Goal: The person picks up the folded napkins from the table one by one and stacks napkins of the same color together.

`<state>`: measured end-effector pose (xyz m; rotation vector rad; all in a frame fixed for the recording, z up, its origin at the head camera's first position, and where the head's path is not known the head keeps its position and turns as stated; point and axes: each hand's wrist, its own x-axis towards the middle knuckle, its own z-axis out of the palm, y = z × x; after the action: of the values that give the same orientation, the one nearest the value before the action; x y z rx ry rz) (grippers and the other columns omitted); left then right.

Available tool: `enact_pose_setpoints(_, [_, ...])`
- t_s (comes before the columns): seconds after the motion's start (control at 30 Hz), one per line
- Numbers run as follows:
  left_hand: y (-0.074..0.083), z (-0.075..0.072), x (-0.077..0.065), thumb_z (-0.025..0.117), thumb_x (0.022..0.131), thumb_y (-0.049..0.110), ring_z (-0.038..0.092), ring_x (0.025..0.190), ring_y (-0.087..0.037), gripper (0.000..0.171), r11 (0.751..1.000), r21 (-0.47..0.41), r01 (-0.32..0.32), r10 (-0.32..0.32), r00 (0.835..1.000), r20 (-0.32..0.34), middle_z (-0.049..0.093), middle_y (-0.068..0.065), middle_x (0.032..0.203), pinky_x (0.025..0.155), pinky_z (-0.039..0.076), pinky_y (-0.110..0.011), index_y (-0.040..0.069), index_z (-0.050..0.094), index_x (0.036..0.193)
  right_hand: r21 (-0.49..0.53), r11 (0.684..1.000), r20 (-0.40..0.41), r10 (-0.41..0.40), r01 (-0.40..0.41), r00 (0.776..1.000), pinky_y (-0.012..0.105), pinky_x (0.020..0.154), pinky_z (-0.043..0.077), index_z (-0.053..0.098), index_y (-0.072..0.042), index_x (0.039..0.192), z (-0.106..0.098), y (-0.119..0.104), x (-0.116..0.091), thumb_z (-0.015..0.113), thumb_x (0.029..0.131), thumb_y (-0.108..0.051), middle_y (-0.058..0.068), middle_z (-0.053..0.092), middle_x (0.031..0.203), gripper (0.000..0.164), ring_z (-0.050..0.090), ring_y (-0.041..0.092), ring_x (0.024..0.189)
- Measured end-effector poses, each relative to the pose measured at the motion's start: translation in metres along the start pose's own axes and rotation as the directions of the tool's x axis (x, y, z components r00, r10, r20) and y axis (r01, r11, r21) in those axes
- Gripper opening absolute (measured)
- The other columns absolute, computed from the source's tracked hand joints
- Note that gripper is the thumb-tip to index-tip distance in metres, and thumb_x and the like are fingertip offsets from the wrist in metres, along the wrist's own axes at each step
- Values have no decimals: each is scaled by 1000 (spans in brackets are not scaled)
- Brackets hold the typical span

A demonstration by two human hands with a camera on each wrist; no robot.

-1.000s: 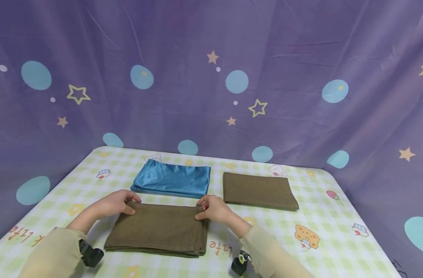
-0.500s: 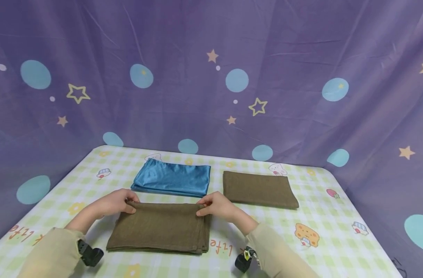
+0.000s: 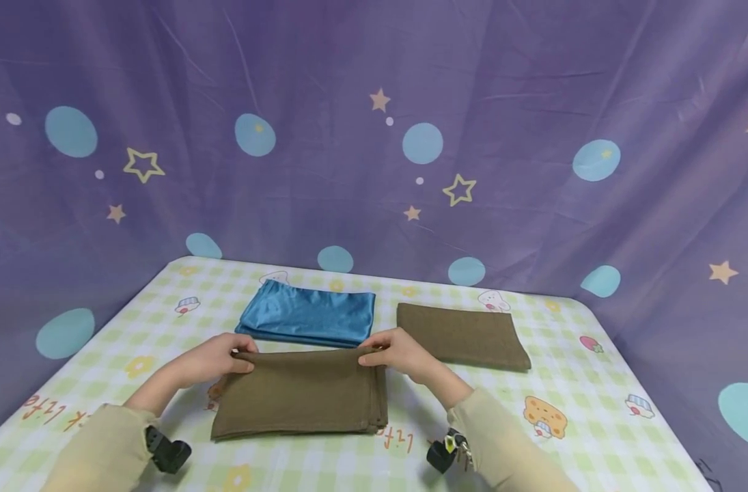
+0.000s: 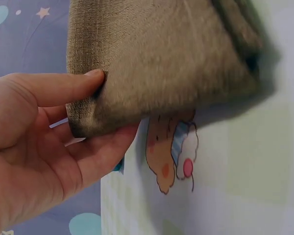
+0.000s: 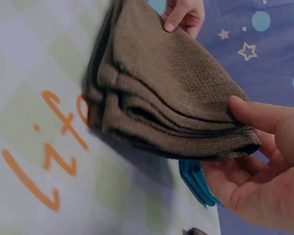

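A folded brown cloth (image 3: pixel 300 396) hangs between both hands at the front of the table, its far edge raised. My left hand (image 3: pixel 216 357) pinches the far left corner, thumb on top and fingers beneath. At the far right corner my right hand (image 3: pixel 401 352) pinches the layers the same way. Several stacked folds of the cloth (image 5: pixel 171 93) show along its right side in the right wrist view. In the left wrist view the cloth's corner (image 4: pixel 152 63) sits between thumb (image 4: pixel 73 87) and fingers, with its shadow on the tablecloth.
Behind the held cloth lies a folded shiny blue cloth (image 3: pixel 309 314). A second folded brown cloth (image 3: pixel 462 336) lies to the right of it. The table has a green-and-white checked tablecloth (image 3: pixel 595 437) with cartoon prints. A purple curtain (image 3: pixel 349 171) rises behind the table's far edge.
Both hands have lifted the brown cloth's far edge and shifted it slightly right and away from me. The blue cloth and the other brown cloth have stayed in place.
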<state>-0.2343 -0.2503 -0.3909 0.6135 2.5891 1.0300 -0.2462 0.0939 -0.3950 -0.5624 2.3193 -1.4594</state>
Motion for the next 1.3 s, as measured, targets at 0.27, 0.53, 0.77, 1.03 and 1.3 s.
enact_pose_setpoints(0.27, [9, 7, 6, 64, 84, 19, 45, 76, -16, 13, 1000, 11, 21, -20, 999, -30, 53, -2, 83, 64, 39, -28, 10, 55, 86, 11, 1000, -40, -3, 3, 999, 27, 67, 48, 65, -5, 97, -16, -2, -6, 69, 81, -16, -1, 61, 80, 20, 53, 10, 72])
enact_pose_setpoints(0.53, [19, 15, 14, 64, 84, 18, 43, 75, -17, 16, 999, -29, 21, -22, 999, -46, 50, -3, 84, 64, 37, -30, 7, 53, 89, -31, 999, -150, 6, -10, 989, 26, 59, 41, 62, -3, 95, -25, -1, -4, 70, 79, -14, 1, 52, 75, 20, 43, 13, 69])
enact_pose_setpoints(0.77, [19, 20, 22, 63, 85, 19, 46, 79, -18, 18, 997, -71, 24, -29, 997, -74, 53, -5, 92, 66, 41, -32, 7, 54, 94, -46, 999, -196, 10, -19, 981, 27, 63, 41, 61, -4, 96, -33, -5, -5, 69, 80, -14, 4, 55, 85, 20, 46, 15, 76])
enact_pose_setpoints(1.03, [22, 25, 33, 64, 85, 20, 48, 75, -18, 22, 987, -154, 51, -67, 993, -99, 53, -9, 101, 58, 47, -37, 6, 55, 100, -81, 996, -249, 9, -30, 969, 30, 73, 43, 63, -9, 97, -45, -4, -4, 67, 82, -17, 4, 59, 98, 17, 50, 16, 88])
enact_pose_setpoints(1.3, [36, 30, 42, 58, 89, 12, 53, 76, -18, 22, 983, -180, 22, -40, 994, -101, 54, -15, 108, 61, 50, -39, 2, 54, 108, -84, 996, -263, -24, 2, 964, 28, 72, 43, 63, -4, 102, -60, -6, -7, 60, 87, -12, 10, 64, 100, 16, 52, 15, 82])
